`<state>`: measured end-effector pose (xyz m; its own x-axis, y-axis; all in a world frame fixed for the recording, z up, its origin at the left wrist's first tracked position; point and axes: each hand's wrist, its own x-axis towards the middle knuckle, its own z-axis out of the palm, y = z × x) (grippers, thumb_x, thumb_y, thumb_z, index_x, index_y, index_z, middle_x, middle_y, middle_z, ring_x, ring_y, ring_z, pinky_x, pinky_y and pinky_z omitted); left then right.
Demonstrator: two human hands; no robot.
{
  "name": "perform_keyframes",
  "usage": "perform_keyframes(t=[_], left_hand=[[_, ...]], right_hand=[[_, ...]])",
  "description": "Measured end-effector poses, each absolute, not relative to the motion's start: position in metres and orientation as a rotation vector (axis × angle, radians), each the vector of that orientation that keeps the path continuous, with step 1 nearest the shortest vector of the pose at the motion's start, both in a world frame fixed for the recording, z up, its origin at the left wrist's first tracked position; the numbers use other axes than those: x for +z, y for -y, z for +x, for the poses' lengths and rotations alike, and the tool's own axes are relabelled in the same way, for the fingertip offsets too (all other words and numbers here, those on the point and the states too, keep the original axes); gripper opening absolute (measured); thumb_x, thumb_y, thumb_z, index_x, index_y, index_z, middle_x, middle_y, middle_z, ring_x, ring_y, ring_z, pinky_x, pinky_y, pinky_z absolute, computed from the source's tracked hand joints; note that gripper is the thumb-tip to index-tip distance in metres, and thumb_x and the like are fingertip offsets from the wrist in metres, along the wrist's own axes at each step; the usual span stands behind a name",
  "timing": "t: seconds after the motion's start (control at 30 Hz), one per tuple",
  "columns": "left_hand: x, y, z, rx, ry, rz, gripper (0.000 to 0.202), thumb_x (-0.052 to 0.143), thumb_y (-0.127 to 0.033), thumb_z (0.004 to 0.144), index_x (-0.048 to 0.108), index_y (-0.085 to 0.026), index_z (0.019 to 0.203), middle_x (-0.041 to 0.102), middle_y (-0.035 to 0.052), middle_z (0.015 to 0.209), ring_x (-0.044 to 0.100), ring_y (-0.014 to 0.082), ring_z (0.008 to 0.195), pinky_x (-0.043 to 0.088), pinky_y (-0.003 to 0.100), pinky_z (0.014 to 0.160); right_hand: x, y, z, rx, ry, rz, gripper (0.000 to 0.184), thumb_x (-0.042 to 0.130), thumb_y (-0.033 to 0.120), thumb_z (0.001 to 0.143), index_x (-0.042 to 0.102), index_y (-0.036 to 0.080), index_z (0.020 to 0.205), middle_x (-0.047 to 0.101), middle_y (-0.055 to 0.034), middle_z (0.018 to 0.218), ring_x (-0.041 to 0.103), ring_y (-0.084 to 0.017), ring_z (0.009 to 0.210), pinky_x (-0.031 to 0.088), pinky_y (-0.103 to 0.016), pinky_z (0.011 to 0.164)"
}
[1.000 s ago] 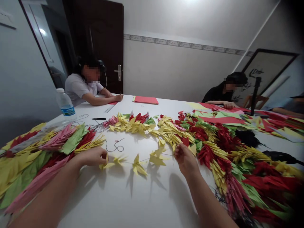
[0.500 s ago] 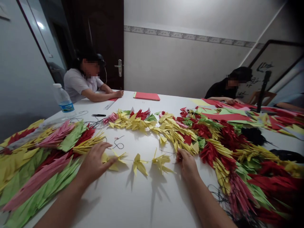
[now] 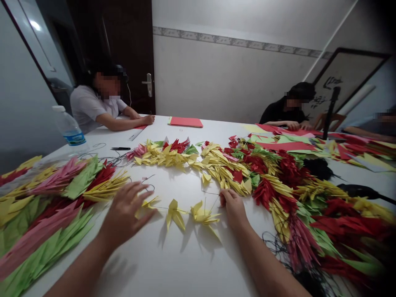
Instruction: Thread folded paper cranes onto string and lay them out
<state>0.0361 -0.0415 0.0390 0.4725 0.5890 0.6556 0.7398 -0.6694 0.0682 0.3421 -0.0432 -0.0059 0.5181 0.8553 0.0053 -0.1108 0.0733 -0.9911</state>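
Observation:
Folded yellow paper cranes hang along a dark thread (image 3: 189, 212) between my hands, low over the white table (image 3: 173, 264). My right hand (image 3: 233, 206) is closed, pinching the thread between thumb and fingertips. Nearest to it is one yellow crane (image 3: 202, 214); a second yellow crane (image 3: 175, 212) hangs in the middle. My left hand (image 3: 128, 208) is open, its fingers spread beside a third yellow crane (image 3: 151, 202), which it partly hides.
Strung paper cranes (image 3: 225, 165) in several colours curve behind and to the right. Bundled cranes (image 3: 55, 222) lie left. A water bottle (image 3: 72, 134), black tweezers-like tool (image 3: 120, 148) and red paper stack (image 3: 186, 122) are farther back. Other people (image 3: 89, 109) sit around the table.
The fingers of my left hand have spread wider. The middle and right cranes hang closer together. My right hand keeps its pinch, and the whole view has shifted slightly.

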Motion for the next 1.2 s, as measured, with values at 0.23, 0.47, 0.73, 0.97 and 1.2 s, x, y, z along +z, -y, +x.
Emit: perform_keyframes(t=[0.23, 0.47, 0.73, 0.97, 1.2], left_hand=[[0.022, 0.066, 0.143, -0.744, 1.208, -2.789, 0.052, 0.058, -0.043, 0.072, 0.052, -0.011, 0.113, 0.059, 0.0143, 0.110, 0.048, 0.0303, 0.107, 0.035, 0.047, 0.092], [0.007, 0.057, 0.148, -0.785, 1.420, -2.632, 0.019, 0.041, -0.023, 0.086, 0.057, -0.018, 0.096, 0.067, 0.0032, 0.088, 0.056, 0.0191, 0.092, 0.022, 0.049, 0.100], [0.008, 0.054, 0.140, -0.692, 1.474, -2.501, 0.022, 0.036, -0.022, 0.088, 0.057, -0.018, 0.092, 0.066, 0.0038, 0.084, 0.058, 0.0187, 0.082, 0.015, 0.053, 0.101], [0.008, 0.053, 0.139, -0.608, 1.495, -2.453, 0.023, 0.035, -0.020, 0.089, 0.057, -0.016, 0.090, 0.063, 0.0042, 0.078, 0.057, 0.0195, 0.077, 0.020, 0.054, 0.099], [0.008, 0.052, 0.140, -0.546, 1.524, -2.433, 0.025, 0.032, -0.020, 0.089, 0.057, -0.016, 0.090, 0.062, 0.0042, 0.077, 0.055, 0.0194, 0.076, 0.022, 0.052, 0.098]], right_hand=[[0.001, 0.046, 0.342, 0.879, 0.743, -1.180, 0.032, 0.066, 0.042, 0.062, 0.050, 0.015, 0.053, 0.045, 0.0047, 0.043, 0.038, -0.006, 0.037, 0.027, -0.018, 0.035], [0.013, 0.054, 0.336, 1.263, 0.829, -1.177, 0.038, 0.059, 0.051, 0.067, 0.039, 0.020, 0.068, 0.065, 0.0013, 0.063, 0.037, -0.004, 0.023, 0.016, -0.015, 0.024], [0.017, 0.064, 0.327, 1.731, 0.852, -1.076, 0.028, 0.058, 0.042, 0.075, 0.042, 0.020, 0.076, 0.067, -0.0022, 0.076, 0.064, -0.016, 0.056, 0.050, -0.027, 0.048], [0.015, 0.070, 0.316, 1.918, 0.763, -0.822, 0.022, 0.054, 0.036, 0.081, 0.046, 0.018, 0.071, 0.067, -0.0032, 0.078, 0.063, -0.017, 0.079, 0.052, -0.038, 0.066], [0.013, 0.067, 0.315, 1.863, 0.688, -0.813, 0.023, 0.059, 0.032, 0.078, 0.048, 0.017, 0.064, 0.067, -0.0037, 0.069, 0.063, -0.012, 0.066, 0.050, -0.027, 0.070]])
